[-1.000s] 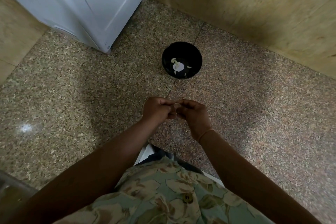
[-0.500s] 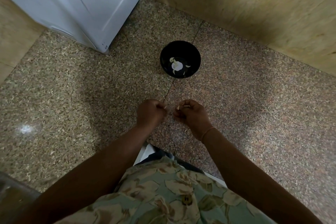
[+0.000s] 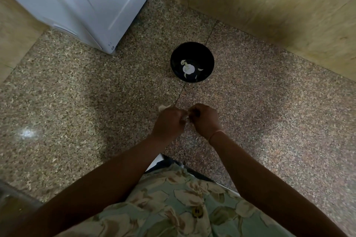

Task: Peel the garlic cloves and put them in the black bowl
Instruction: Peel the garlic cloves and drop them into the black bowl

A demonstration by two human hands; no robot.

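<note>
The black bowl (image 3: pixel 206 56) stands on the speckled stone floor ahead of me, with pale garlic pieces (image 3: pixel 188 68) lying in its bottom. Below it, my left hand (image 3: pixel 168 123) and my right hand (image 3: pixel 205 119) meet with curled fingers, pinching a small garlic clove (image 3: pixel 187 119) between them. Most of the clove is hidden by my fingers. A pale scrap of garlic skin (image 3: pixel 163 107) sticks out just above my left hand.
A white appliance (image 3: pixel 86 4) stands at the upper left, its corner near the bowl. A wooden panel wall (image 3: pixel 269 5) runs along the top right. My patterned shirt (image 3: pixel 173 208) fills the bottom of the view.
My hands pulled slightly apart half a second ago and are back together on the clove. A pale scrap of skin now shows above my left hand.
</note>
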